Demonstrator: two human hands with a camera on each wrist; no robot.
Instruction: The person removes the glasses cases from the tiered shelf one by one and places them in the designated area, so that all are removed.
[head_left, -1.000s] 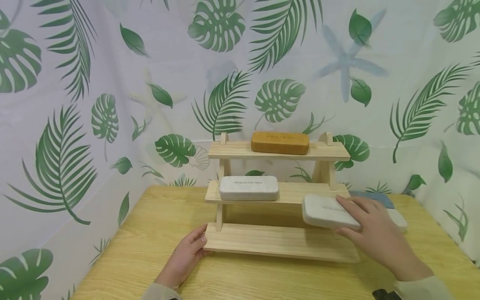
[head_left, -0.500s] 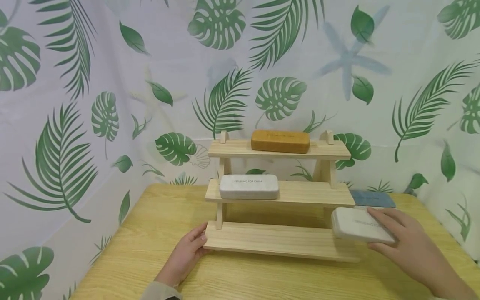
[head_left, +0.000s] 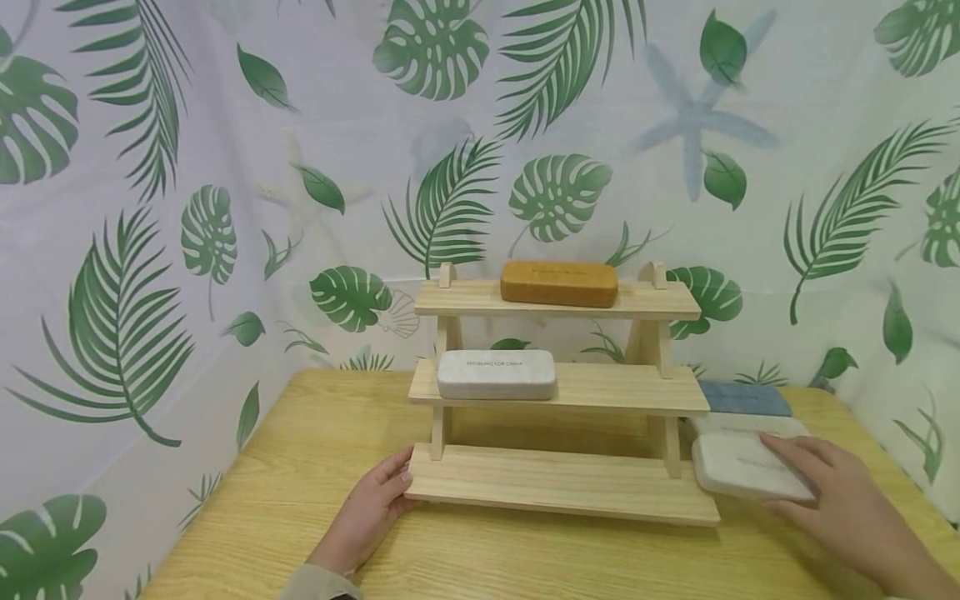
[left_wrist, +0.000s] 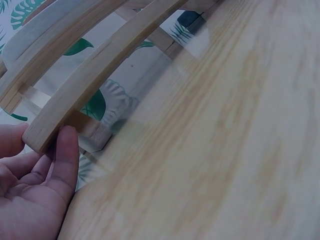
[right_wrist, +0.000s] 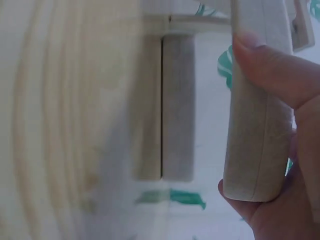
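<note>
Clock positions read in the head view, about the middle of the wooden rack [head_left: 555, 483].

Right hand [head_left: 847, 500], at 4 o'clock: grip narrowed to the thickness of a pale grey-white case [head_left: 738, 468], thumb on one broad side, fingers on the opposite side. Case lies at 4 o'clock, just beyond the right end of the lowest tier. Right wrist view shows a gap between it and the counter [head_left: 360, 417], so it is held raised.

Left hand [head_left: 371, 508], at 8 o'clock: grip pinched on the left end of the lowest tier, thumb above, fingertips beneath.

Next outward: second white case [head_left: 750, 424] on the counter, at 12 o'clock from the held case and partly hidden by it. A blue item [head_left: 745, 398] sits just past that, same direction.

On the rack: white case with dark lettering [head_left: 497, 375], on the left part of the middle tier, toward 10 o'clock; orange-brown case [head_left: 558, 284] on the top tier, at 12 o'clock, between two upright end pieces.

Outermost: white backdrop [head_left: 630, 250] with green leaf prints, behind the rack at 12 o'clock and along both sides.
</note>
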